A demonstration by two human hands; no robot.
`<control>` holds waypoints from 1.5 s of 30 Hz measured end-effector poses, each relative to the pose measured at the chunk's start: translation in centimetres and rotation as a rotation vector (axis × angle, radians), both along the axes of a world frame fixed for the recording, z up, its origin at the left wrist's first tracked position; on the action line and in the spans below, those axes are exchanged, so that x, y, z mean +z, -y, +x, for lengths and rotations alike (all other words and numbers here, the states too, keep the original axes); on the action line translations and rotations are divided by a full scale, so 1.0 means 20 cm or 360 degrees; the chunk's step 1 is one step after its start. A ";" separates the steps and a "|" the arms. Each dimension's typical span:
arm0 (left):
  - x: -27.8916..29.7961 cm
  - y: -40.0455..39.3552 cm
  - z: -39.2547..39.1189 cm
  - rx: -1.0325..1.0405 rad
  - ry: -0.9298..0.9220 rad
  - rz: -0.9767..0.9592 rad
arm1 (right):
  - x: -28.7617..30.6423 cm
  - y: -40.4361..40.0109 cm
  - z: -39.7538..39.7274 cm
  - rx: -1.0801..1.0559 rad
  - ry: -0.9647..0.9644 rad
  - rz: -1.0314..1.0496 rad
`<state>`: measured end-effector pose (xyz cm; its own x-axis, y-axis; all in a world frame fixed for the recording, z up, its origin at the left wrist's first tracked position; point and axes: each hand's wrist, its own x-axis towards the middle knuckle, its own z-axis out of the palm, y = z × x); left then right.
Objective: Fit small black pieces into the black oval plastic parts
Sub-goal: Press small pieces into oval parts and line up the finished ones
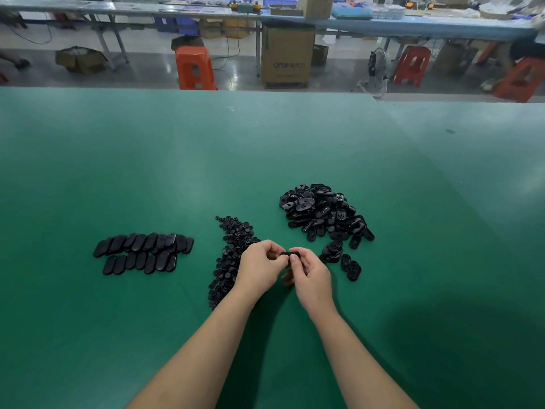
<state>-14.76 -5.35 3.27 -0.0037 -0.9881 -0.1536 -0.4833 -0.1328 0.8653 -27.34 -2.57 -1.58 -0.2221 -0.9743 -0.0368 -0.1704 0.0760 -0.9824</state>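
On the green bench point(147, 178), two neat rows of oval parts point(143, 252) lie at the left, presumably finished. Next comes the strip of small black pieces point(228, 255), partly under the left hand point(259, 268). Both hands meet over one oval part point(290, 255): left-hand fingers curl and pinch its end, and the right hand point(309, 276) grips the other (whether a small piece sits inside is hidden). Risk: a tilted piece may jam or spring away into the loose pile point(323, 215) at right, where it would be hard to find.
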 end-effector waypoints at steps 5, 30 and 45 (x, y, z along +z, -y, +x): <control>-0.01 0.00 0.00 0.0016 -0.0067 0.0025 | 0.00 0.00 0.00 -0.0016 -0.0048 -0.0004; -0.05 -0.04 -0.03 -0.0077 0.0149 -0.0203 | 0.01 0.00 0.00 -0.0095 0.0001 -0.0009; -0.06 -0.06 0.12 -0.0083 0.0845 -0.0791 | 0.04 -0.01 0.00 -0.0078 0.0134 0.0005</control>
